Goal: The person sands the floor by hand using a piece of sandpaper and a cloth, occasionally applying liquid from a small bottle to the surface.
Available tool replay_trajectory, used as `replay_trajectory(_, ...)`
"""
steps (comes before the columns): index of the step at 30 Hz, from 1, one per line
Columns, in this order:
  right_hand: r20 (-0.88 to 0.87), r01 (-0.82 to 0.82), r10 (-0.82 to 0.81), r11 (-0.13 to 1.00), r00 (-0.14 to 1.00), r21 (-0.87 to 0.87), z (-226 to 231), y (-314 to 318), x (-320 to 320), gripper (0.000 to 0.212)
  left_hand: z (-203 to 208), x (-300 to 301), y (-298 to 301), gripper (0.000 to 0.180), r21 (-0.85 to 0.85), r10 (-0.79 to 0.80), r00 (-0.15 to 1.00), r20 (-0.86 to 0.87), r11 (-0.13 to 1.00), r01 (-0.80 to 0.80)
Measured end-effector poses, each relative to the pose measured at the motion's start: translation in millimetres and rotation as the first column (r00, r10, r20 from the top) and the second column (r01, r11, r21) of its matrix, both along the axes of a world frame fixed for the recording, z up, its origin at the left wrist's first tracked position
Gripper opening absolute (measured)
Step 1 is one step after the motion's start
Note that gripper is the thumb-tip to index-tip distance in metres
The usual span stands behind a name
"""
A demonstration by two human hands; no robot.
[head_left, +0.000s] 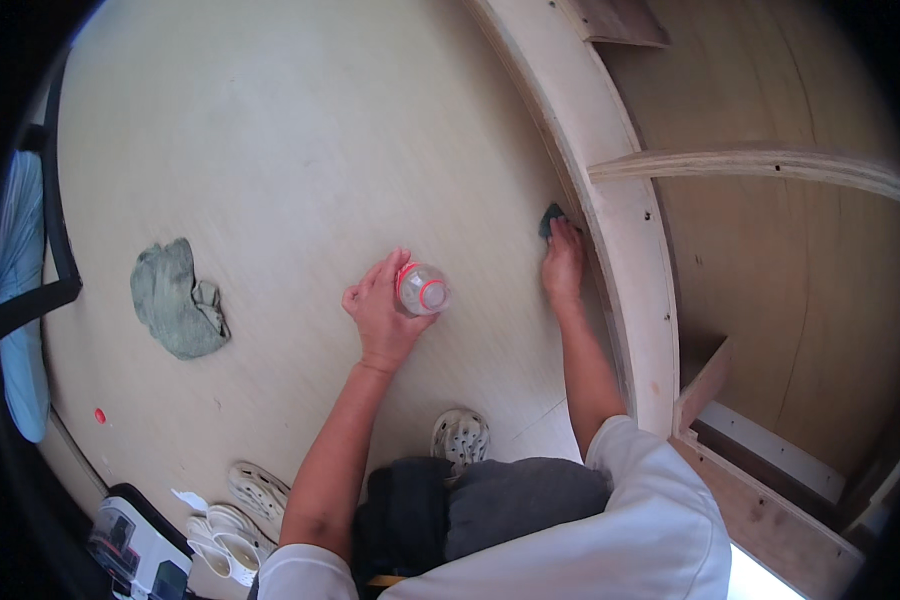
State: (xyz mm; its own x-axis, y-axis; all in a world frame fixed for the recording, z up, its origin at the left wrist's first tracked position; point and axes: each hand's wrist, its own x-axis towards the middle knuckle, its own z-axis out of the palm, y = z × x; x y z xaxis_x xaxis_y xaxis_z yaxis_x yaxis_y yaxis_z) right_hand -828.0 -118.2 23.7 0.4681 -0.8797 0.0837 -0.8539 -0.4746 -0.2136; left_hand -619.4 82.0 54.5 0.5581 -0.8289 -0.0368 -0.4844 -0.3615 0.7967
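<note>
I am crouching over a pale wooden floor (300,130), and my left hand (382,310) is wrapping its fingers (395,262) around a small clear plastic bottle (422,289) with a red ring at its neck; the bottle is standing on the floor just in front of me, seen from above, with my thumb and fingers curled closed against its left side. My right hand (563,262) is reaching out to the base of a light plywood frame (620,220) that is running along the right edge of the floor, and its fingertips are pressing down flat on a small dark teal pad (551,218) right where floor and frame are meeting; the fingers are lying together and extended over it, not spread. Well to my left a crumpled grey-green cloth (177,300) is lying on the floor, apart from both hands. A small red cap (100,415) is sitting further left near the floor's edge. Near my knees one white perforated clog (460,436) is showing, and more pale sandals (235,515) are lying at the lower left.
</note>
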Motion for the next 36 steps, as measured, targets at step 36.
replay_trajectory(36,0.024,-0.306,0.313,0.939,0.949,-0.156,-27,-111,250,0.029,-39,156,17,0.067,-0.198,0.433,0.831,0.348,0.901,-0.387)
